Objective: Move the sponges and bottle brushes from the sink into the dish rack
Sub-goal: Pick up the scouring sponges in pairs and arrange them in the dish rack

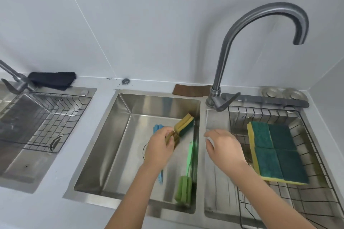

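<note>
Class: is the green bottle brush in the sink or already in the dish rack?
In the sink. The green brush lies along the right wall of the sink; the rack holds only sponges.

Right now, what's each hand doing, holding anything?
Left hand: closed on a sponge over the sink.
Right hand: open, holding nothing.

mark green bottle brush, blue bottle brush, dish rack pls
green bottle brush (184,190): head view, on its foam head.
blue bottle brush (157,128): head view, on the end above the left hand.
dish rack (316,147): head view, on its right wire wall.
</note>
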